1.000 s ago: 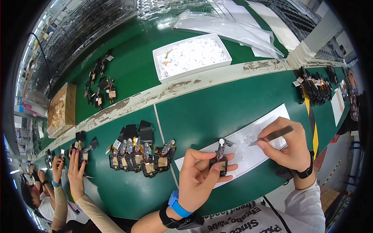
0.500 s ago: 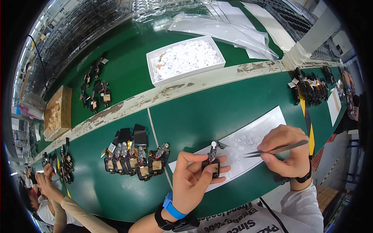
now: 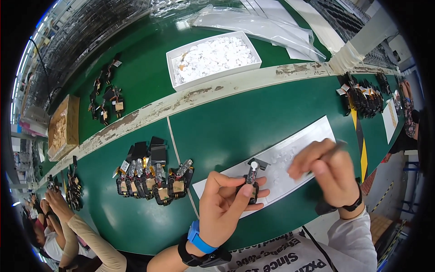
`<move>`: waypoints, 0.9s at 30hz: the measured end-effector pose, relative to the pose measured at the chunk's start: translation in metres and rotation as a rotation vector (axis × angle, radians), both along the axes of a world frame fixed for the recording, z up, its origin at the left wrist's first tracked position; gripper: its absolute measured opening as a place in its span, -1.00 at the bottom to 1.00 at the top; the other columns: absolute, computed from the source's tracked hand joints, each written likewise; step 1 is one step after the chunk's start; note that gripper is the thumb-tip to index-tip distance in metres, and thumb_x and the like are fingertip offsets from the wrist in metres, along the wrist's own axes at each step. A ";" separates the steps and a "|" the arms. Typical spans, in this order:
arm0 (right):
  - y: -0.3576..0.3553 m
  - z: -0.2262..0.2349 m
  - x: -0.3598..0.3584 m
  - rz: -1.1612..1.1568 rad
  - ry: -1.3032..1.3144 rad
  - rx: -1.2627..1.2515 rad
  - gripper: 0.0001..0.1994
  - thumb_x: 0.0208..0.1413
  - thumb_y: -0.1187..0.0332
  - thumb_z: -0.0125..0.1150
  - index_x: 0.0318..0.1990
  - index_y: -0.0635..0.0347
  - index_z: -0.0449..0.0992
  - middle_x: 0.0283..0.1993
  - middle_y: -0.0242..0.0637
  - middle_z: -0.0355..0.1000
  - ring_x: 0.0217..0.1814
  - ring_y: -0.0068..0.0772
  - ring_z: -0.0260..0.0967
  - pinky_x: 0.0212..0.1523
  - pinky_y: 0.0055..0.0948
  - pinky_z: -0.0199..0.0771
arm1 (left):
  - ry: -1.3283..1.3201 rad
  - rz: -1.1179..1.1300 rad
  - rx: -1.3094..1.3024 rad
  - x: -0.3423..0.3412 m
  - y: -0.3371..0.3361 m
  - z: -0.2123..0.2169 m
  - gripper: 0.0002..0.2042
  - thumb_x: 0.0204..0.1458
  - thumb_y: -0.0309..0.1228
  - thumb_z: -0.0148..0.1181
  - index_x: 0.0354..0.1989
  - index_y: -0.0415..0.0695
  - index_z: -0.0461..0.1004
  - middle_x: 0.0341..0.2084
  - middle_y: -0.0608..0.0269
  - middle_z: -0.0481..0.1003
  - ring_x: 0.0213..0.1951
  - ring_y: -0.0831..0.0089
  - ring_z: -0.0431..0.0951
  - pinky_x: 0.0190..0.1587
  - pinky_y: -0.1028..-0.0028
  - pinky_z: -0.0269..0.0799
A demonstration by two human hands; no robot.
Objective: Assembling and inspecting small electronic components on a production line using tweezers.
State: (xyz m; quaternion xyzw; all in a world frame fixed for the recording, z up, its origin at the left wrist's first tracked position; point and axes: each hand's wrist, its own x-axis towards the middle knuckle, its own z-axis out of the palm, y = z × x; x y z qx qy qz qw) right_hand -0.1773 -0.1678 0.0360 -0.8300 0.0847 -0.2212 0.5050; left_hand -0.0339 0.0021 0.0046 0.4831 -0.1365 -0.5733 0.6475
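Note:
My left hand [image 3: 224, 206] pinches a small black electronic assembly [image 3: 252, 177] between thumb and fingers, with a white round piece [image 3: 254, 166] at its top end and a dark flat flap beside it. Over the right part of a white sheet [image 3: 315, 131], my right hand [image 3: 335, 174] is smeared by motion. It is closed around metal tweezers [image 3: 337, 147]; their tips are hidden or blurred. Small pale pieces [image 3: 282, 159] lie on the sheet between the hands. Left of my left hand, several similar black assemblies [image 3: 154, 183] with tan pads sit grouped on the green table.
Beyond a worn white ledge [image 3: 199, 97] stands a white box [image 3: 222, 76] of white round pieces. A cardboard box [image 3: 72, 127] and more assemblies [image 3: 108, 102] are at the left. Another pile [image 3: 364, 99] lies far right. A co-worker's hands [image 3: 58, 204] work at the left edge.
My right hand has drawn the tweezers back, turning so their tips no longer show over the sheet. My left hand keeps hold of the assembly. The whole view has shifted slightly.

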 end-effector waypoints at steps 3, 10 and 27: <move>0.014 0.004 0.007 -0.055 0.243 0.018 -0.80 0.12 0.58 -0.10 -0.11 0.44 0.36 -0.30 -0.20 0.41 -0.62 -0.67 0.18 -0.57 -0.67 0.22 | -0.015 -0.003 -0.010 -0.005 0.000 -0.001 -0.83 0.16 -0.60 -0.09 -0.16 -0.18 0.08 -0.10 -0.17 0.42 -0.08 0.22 0.51 -0.15 0.41 0.56; 0.021 0.000 0.014 -0.046 0.228 -0.120 -0.65 -0.14 0.66 0.24 -0.11 0.20 0.53 -0.31 -0.30 0.39 -0.65 -0.71 0.17 -0.66 -0.69 0.14 | -0.271 0.035 -0.090 -0.016 0.006 -0.010 -0.85 0.11 -0.60 0.03 -0.21 -0.29 0.19 -0.21 -0.05 0.47 -0.15 0.32 0.55 -0.23 0.51 0.58; 0.026 -0.009 0.010 0.009 0.033 0.095 -0.75 -0.21 0.63 0.36 -0.29 0.26 0.56 -0.34 -0.23 0.47 -0.44 -0.54 0.46 -0.54 -0.66 0.41 | -0.419 -0.056 -0.125 -0.009 0.009 -0.006 -0.81 0.08 -0.68 0.00 -0.12 -0.38 0.35 -0.17 -0.01 0.45 -0.14 0.37 0.51 -0.15 0.43 0.56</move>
